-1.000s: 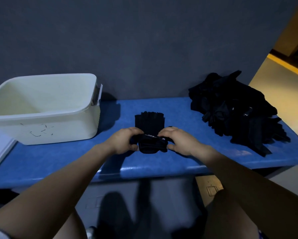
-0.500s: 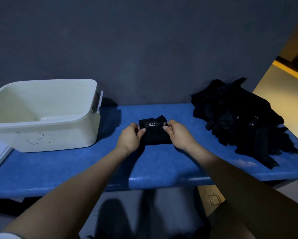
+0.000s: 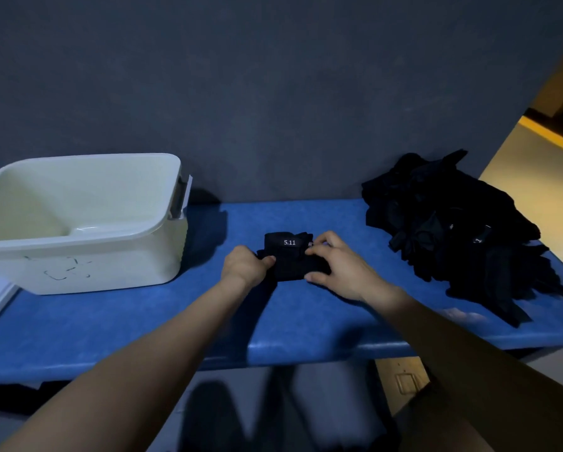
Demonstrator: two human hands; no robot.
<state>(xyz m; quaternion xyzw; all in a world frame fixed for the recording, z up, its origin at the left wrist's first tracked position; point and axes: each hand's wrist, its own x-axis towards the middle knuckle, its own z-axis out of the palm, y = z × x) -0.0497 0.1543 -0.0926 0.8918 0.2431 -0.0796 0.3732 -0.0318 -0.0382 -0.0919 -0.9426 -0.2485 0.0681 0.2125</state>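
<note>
Bench [image 3: 143, 321], blue: folded black glove [image 3: 291, 261] lies at its middle, white "5.11" label [image 3: 289, 242] facing up. Left hand [image 3: 247, 267] curls round the glove's left edge, thumb pinching. Right hand [image 3: 342, 272] pinches the right edge between thumb and bent fingers. White plastic tub [image 3: 110, 265] stands to the left, pile of black gloves [image 3: 452, 230] to the right.

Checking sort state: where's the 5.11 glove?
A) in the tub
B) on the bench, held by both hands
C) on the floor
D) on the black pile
B: the glove lies on the bench, left hand and right hand gripping its ends; tub and pile stand apart.
</note>
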